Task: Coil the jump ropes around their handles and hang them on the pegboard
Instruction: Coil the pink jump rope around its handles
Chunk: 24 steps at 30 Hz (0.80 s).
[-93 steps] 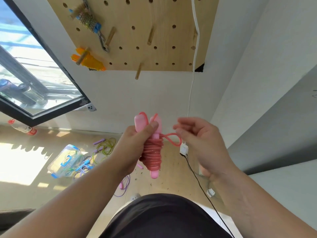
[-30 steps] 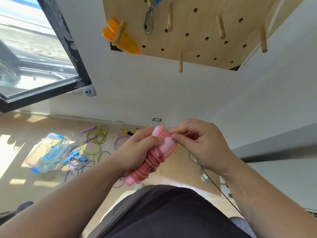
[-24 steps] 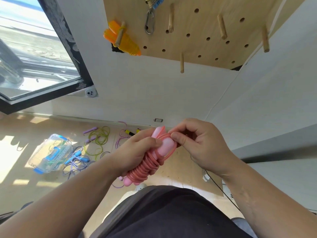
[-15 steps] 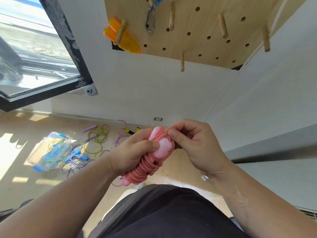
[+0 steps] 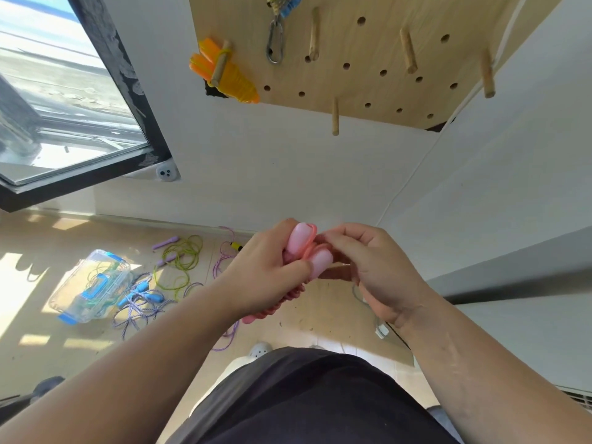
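A pink jump rope (image 5: 304, 251) is wound in tight coils around its two pale pink handles, held at chest height. My left hand (image 5: 266, 277) grips the coiled bundle around its middle, thumb pressed by the handle tops. My right hand (image 5: 368, 267) pinches the last pink loop of rope at the handle tops. Above hangs the wooden pegboard (image 5: 368, 49) with several bare pegs. An orange coiled jump rope (image 5: 224, 73) hangs on a left peg, and a carabiner with a blue rope (image 5: 277, 36) hangs beside it.
On the floor to the left lie a clear plastic box with blue latches (image 5: 91, 286), a blue-handled rope (image 5: 141, 296), a green rope (image 5: 181, 264) and purple ropes (image 5: 224, 257). A black-framed window (image 5: 96, 123) is at left. A white cable (image 5: 413, 174) runs down the wall.
My right hand has drawn the loose pink loop in tight over the handle tops. The bundle has tilted and both hands have closed together; the view has shifted up toward the pegboard.
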Motion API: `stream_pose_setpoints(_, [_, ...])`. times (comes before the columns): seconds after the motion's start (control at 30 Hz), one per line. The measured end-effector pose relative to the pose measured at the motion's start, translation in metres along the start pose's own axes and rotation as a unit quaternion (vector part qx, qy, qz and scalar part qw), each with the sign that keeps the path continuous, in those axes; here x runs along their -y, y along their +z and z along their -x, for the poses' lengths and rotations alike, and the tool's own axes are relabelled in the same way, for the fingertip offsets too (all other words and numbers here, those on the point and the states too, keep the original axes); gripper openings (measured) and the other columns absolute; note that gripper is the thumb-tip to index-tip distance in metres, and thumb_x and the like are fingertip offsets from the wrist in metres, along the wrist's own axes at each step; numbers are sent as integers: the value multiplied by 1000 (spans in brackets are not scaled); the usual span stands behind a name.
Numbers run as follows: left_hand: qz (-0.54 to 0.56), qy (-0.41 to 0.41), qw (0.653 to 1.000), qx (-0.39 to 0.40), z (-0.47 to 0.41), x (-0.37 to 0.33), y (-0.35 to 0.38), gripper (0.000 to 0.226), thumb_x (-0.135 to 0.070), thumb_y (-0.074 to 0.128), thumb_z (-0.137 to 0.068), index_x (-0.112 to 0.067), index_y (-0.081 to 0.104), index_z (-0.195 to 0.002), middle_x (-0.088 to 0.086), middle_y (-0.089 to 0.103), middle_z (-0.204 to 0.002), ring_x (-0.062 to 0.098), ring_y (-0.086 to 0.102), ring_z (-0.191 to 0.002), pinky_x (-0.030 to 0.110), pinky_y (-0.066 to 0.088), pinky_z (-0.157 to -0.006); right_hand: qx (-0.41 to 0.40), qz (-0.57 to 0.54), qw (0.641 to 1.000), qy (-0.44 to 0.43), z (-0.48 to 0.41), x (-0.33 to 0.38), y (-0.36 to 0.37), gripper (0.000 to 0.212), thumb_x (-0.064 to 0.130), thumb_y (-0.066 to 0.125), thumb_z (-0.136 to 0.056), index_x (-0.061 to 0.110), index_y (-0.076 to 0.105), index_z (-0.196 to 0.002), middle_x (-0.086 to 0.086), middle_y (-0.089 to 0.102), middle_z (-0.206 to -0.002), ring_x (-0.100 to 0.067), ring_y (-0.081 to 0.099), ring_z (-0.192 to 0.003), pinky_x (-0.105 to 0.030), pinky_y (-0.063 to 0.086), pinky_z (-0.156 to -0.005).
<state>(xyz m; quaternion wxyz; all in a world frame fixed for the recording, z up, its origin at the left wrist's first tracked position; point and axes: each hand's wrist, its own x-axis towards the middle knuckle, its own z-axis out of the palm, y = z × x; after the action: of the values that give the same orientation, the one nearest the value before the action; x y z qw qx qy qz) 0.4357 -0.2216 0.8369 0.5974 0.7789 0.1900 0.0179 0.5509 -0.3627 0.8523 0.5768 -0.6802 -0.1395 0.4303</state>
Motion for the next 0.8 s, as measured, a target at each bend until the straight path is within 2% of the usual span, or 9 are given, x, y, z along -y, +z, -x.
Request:
stream_pose_setpoints(0.07, [0, 7, 1000, -2, -1, 3, -1, 36, -53, 55, -68, -23, 53, -87, 6, 66, -70, 29, 69, -63, 53, 57, -56, -14, -8, 1000, -6, 5, 0, 3, 21, 17, 59, -100, 3, 73, -97, -19, 74, -91, -28, 72, -85, -51, 60, -82])
stream_pose_setpoints(0.13, [23, 27, 999, 1, -2, 7, 1, 21, -46, 51, -81, -26, 53, -80, -1, 63, -69, 22, 66, -64, 53, 56, -63, -38, 60, 996, -60, 9, -2, 7, 13, 18, 68, -95, 5, 70, -92, -17, 74, -80, -30, 74, -81, -48, 62, -80])
stream_pose_setpoints(0.23, [51, 16, 998, -28, -3, 11, 9, 35, -44, 41, -102, -22, 55, -79, -4, 64, -70, 15, 63, -66, 53, 56, -68, -62, 72, 992, -84, 9, -5, 11, 12, 13, 73, -91, 2, 69, -90, -19, 72, -71, -30, 74, -72, -49, 62, -80])
stream_pose_setpoints(0.33, [50, 9, 997, -49, -2, 10, 15, 41, -47, 39, -108, -24, 57, -79, 1, 66, -72, 24, 66, -70, 59, 55, -72, -59, 84, 991, -87, 8, -2, 6, 11, 14, 73, -92, 3, 71, -90, -17, 72, -71, -30, 73, -73, -53, 61, -79])
stream_pose_setpoints(0.5, [70, 7, 994, -83, -5, 3, 16, 41, -49, 40, -106, -22, 57, -80, 3, 65, -72, 32, 68, -69, 62, 55, -70, -65, 181, 970, -147, 5, 5, 4, 18, 22, 67, -97, 13, 74, -84, -4, 73, -68, -24, 72, -72, -49, 59, -77])
stream_pose_setpoints(0.57, [65, 5, 994, -91, -6, 0, 17, 40, -43, 41, -108, -18, 57, -82, -1, 65, -71, 28, 67, -69, 60, 55, -70, -53, 196, 969, -142, 1, 7, 4, 22, 25, 69, -96, 11, 72, -80, -4, 73, -65, -23, 72, -68, -50, 59, -76])
stream_pose_setpoints(0.67, [33, 19, 995, -97, -5, 2, 15, 38, -40, 42, -109, -15, 55, -83, -5, 63, -71, 19, 63, -69, 57, 54, -71, -20, 200, 975, -101, 0, 9, 1, 23, 27, 73, -92, 9, 71, -80, -6, 74, -67, -32, 72, -73, -50, 59, -74])
stream_pose_setpoints(0.8, [50, 30, 995, -76, -5, 5, 17, 38, -41, 40, -109, -14, 54, -86, 7, 69, -73, 28, 68, -71, 57, 55, -67, 17, 197, 979, -51, 4, 8, -1, 23, 33, 75, -90, 10, 77, -87, -17, 73, -75, -34, 71, -81, -44, 58, -69])
